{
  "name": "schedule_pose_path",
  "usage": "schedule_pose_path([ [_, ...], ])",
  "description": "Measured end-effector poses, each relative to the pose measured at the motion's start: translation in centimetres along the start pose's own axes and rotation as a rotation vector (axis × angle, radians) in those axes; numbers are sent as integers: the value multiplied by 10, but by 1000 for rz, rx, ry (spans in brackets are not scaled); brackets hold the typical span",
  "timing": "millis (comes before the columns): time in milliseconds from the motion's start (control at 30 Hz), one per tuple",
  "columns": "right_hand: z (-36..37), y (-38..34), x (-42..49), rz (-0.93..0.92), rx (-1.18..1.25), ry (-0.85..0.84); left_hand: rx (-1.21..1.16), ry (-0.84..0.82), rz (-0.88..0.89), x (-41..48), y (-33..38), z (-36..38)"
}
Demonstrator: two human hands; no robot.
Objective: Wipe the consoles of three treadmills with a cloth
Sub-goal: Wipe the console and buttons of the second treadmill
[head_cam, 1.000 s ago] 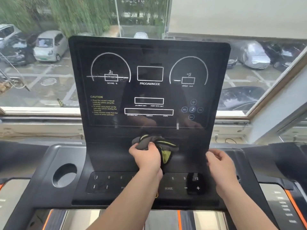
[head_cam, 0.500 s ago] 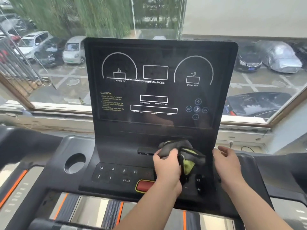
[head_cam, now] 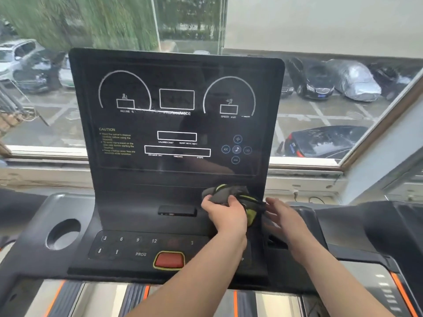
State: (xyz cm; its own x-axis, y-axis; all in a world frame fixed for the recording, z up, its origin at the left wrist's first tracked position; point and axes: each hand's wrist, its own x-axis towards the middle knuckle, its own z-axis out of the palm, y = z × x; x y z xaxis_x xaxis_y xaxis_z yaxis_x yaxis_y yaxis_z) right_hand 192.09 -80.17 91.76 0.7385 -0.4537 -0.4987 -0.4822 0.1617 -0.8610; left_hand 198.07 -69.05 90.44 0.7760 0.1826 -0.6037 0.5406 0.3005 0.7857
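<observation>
A black treadmill console (head_cam: 176, 124) stands upright before me, with white dials and boxes printed on its dark screen. Below it lies a keypad panel with a red stop button (head_cam: 169, 259). My left hand (head_cam: 225, 213) grips a bunched grey and yellow-green cloth (head_cam: 231, 192) and presses it against the console's lower right part, just under the screen. My right hand (head_cam: 283, 216) is to the right of the cloth, fingers spread and relaxed, at the console's right edge; it holds nothing.
A round cup holder (head_cam: 63, 234) sits in the left tray. Another treadmill's dark console (head_cam: 377, 223) is at the right. Orange-striped side rails (head_cam: 398, 291) and the belt are below. A window behind shows parked cars.
My left hand has slid the cloth rightward along the base of the console, from its middle to near the right edge. My right hand's fingers have spread. The view shifted.
</observation>
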Motion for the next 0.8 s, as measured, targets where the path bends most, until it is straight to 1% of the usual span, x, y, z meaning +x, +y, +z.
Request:
schedule_pose_path([
  [67,-8,-1,-2,19,47,-16,57,-60,-30,-9,-4,11],
  [133,-14,2,-2,36,57,9,143,-145,-41,-15,-10,13],
  [233,-16,5,-6,58,70,55,307,-389,-68,-20,-12,2],
  [267,-16,6,-7,68,73,70,357,-437,-61,-21,-10,-3],
  [333,-17,6,-7,71,71,86,401,-431,7,-20,-3,-13],
  [400,-17,6,-8,52,61,74,417,-394,146,-25,10,-23],
  [467,-13,8,-9,13,20,50,563,-389,379,-30,25,-31],
  [500,-11,8,-10,3,-13,27,701,-382,540,-30,32,-34],
  [567,-6,7,-17,15,-51,-27,1061,-348,892,-27,38,-32],
  [600,-5,8,-20,25,-50,-49,1246,-336,1020,-24,34,-32],
  [633,-4,8,-22,35,-43,-57,1431,-340,1077,-20,26,-32],
  [667,-5,10,-23,44,-44,-59,1581,-355,1065,-14,14,-34],
  [700,-7,11,-23,47,-54,-50,1666,-369,1017,-9,2,-36],
  [733,-10,12,-24,48,-67,-39,1693,-369,970,-5,-10,-38],
  [800,-15,14,-26,48,-119,-20,1670,-382,873,-5,-22,-38],
])
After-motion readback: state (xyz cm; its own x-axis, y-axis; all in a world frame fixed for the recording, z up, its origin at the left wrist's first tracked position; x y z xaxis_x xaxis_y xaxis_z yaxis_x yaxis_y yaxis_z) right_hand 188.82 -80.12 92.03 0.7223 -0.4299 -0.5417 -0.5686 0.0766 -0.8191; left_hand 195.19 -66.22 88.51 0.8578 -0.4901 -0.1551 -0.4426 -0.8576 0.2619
